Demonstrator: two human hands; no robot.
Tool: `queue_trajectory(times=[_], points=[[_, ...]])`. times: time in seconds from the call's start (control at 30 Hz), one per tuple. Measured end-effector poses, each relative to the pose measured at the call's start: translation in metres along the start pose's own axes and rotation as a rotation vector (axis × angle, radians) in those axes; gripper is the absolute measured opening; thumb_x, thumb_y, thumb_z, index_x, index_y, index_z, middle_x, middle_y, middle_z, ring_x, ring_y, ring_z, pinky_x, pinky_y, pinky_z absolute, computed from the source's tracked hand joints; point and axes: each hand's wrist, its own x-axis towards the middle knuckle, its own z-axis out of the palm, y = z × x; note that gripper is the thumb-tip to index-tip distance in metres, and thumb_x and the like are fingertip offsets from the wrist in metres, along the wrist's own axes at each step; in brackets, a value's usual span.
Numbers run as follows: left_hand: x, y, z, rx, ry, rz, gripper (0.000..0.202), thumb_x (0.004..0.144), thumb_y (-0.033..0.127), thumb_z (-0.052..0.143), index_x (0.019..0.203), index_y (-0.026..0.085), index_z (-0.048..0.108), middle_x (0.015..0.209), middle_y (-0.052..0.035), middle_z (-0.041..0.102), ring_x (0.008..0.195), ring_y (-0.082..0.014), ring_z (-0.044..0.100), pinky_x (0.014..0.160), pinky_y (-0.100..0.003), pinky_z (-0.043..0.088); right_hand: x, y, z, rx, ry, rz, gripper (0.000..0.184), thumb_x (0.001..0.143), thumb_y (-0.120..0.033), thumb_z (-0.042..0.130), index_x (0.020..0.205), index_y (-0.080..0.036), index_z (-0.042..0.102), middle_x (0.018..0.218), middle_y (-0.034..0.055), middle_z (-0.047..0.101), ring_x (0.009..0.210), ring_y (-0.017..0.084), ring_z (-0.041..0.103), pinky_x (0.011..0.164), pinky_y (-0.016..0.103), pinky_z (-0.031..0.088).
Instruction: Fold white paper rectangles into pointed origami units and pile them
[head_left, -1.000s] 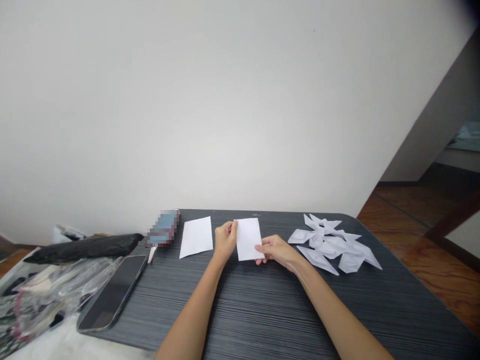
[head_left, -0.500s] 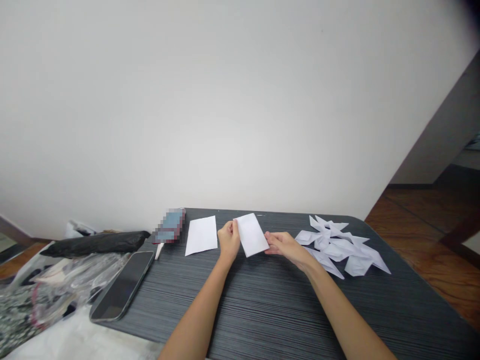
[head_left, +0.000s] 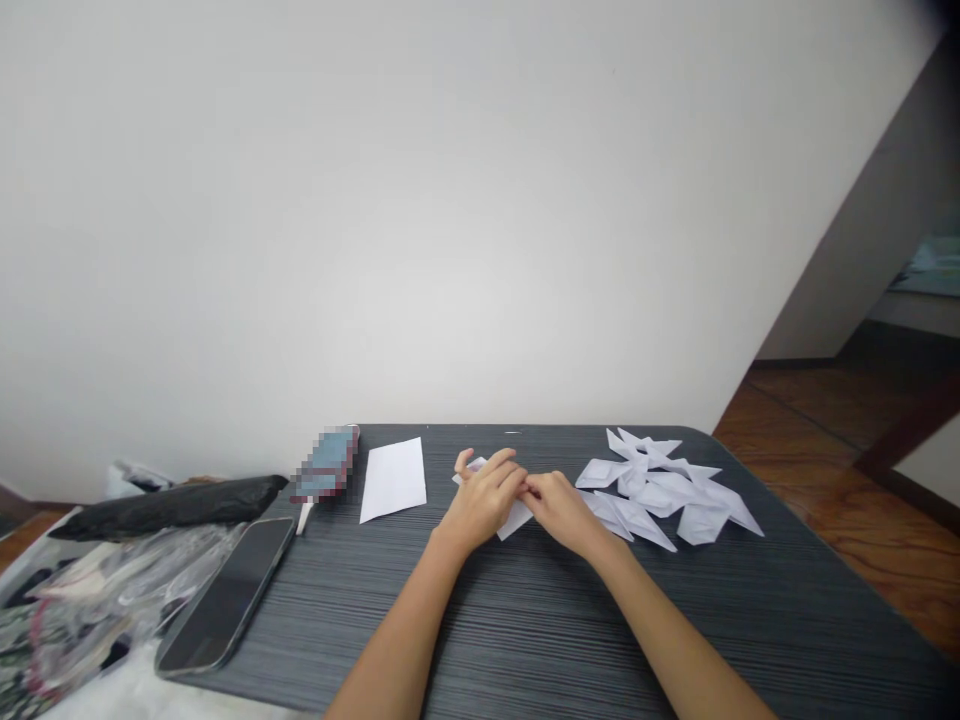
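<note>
A folded piece of white paper [head_left: 513, 521] lies under my hands on the dark table, mostly covered by them. Across its top spreads my left hand [head_left: 484, 497], with fingers stretched out and apart, resting on the paper. My right hand [head_left: 556, 505] is closed at the paper's right side, its fingertips pinched and touching the left fingers. Just to the left is a flat white sheet [head_left: 394, 481]. Several folded white paper pieces [head_left: 664, 487] are heaped beyond my right hand.
A smartphone [head_left: 227, 596] lies at the table's left edge, near a pixelated blue-and-red item [head_left: 327, 463]. Clear plastic bags [head_left: 169, 570] and a long black wrapped bundle [head_left: 172, 506] lie further left. A white wall [head_left: 480, 220] rises behind the dark striped table [head_left: 540, 640].
My left hand has gone from a closed grip on the paper's left edge to lying spread over it. My right hand has moved in against the left. The paper has come down and is now largely hidden.
</note>
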Motion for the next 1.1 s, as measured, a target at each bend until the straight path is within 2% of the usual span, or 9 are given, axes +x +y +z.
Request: queue_trajectory(times=[0.1,0.33,0.53,0.6,0.7,0.77,0.9,1.0,1.1], points=[[-0.002,-0.007,0.001,0.007,-0.024,-0.047,0.024,0.086,0.019,0.034,0.073,0.015,0.054,0.071,-0.0023,0.060,0.098,-0.0163,0.049,0.087,-0.040,0.011,0.000,-0.003,-0.002,0.109,-0.002,-0.039,0.027,0.077,-0.028,0.042,0.061,-0.019,0.061,0.057,0.0019,0.062,0.052,0.014,0.051,0.049,0.022,0.030],[-0.002,-0.020,-0.001,0.035,0.031,-0.188,0.025,0.083,0.026,0.040,0.064,0.015,0.052,0.066,-0.0012,0.060,0.089,-0.0155,0.050,0.081,-0.037,0.014,0.001,0.001,-0.010,0.271,-0.072,0.064,0.032,0.078,-0.033,0.041,0.056,-0.017,0.058,0.041,-0.0023,0.052,0.038,0.011,0.048,0.044,0.021,0.032],[-0.007,-0.048,-0.018,0.114,0.362,-0.705,0.035,0.083,0.029,0.036,0.056,0.014,0.051,0.061,-0.0036,0.057,0.068,-0.0154,0.050,0.076,-0.035,0.021,-0.004,0.010,-0.030,0.118,-0.014,0.059,0.031,0.077,-0.030,0.042,0.053,-0.017,0.059,0.042,-0.0006,0.053,0.043,0.011,0.047,0.046,0.022,0.030],[-0.005,-0.044,-0.025,-0.015,0.304,-0.624,0.030,0.084,0.027,0.034,0.068,0.016,0.057,0.069,-0.0041,0.060,0.074,-0.0159,0.051,0.078,-0.034,0.022,-0.006,0.009,-0.034,0.067,-0.009,0.036,0.029,0.076,-0.029,0.043,0.057,-0.018,0.061,0.050,0.0008,0.057,0.049,0.012,0.049,0.049,0.023,0.031],[0.002,-0.025,-0.027,-0.322,-0.059,-0.275,0.021,0.080,0.030,0.042,0.088,0.021,0.060,0.084,-0.0039,0.063,0.079,-0.0156,0.052,0.079,-0.032,0.027,-0.006,0.005,-0.035,0.063,-0.004,-0.022,0.024,0.075,-0.030,0.046,0.063,-0.018,0.062,0.063,0.0027,0.061,0.061,0.015,0.052,0.058,0.024,0.034],[0.006,-0.013,-0.021,-0.472,-0.150,-0.217,0.022,0.079,0.031,0.043,0.082,0.021,0.062,0.077,-0.0036,0.065,0.067,-0.0140,0.052,0.073,-0.029,0.032,-0.004,0.002,-0.035,0.121,0.062,-0.027,0.023,0.074,-0.033,0.048,0.062,-0.019,0.062,0.065,0.0031,0.061,0.065,0.016,0.052,0.062,0.026,0.036],[0.007,-0.005,-0.003,-0.802,0.081,-0.569,0.023,0.076,0.034,0.047,0.077,0.015,0.060,0.072,-0.0048,0.064,0.061,-0.0131,0.054,0.056,-0.023,0.037,0.002,0.001,-0.032,0.530,0.312,0.103,0.027,0.070,-0.041,0.053,0.078,-0.017,0.062,0.076,0.0056,0.063,0.073,0.017,0.055,0.067,0.027,0.041],[0.007,-0.006,0.009,-1.014,0.233,-0.793,0.025,0.072,0.036,0.052,0.078,0.012,0.057,0.064,-0.0031,0.062,0.053,-0.0111,0.052,0.047,-0.020,0.036,0.003,0.003,-0.025,0.886,0.197,0.192,0.039,0.065,-0.042,0.059,0.093,-0.015,0.060,0.086,0.0077,0.064,0.078,0.019,0.058,0.072,0.030,0.044],[0.006,-0.008,0.014,-1.118,0.260,-0.847,0.026,0.069,0.036,0.057,0.076,0.011,0.056,0.058,-0.0011,0.059,0.047,-0.0086,0.049,0.044,-0.018,0.034,0.002,0.004,-0.016,0.986,0.105,0.266,0.040,0.059,-0.042,0.065,0.086,-0.012,0.064,0.078,0.0083,0.066,0.070,0.020,0.060,0.071,0.034,0.045]])
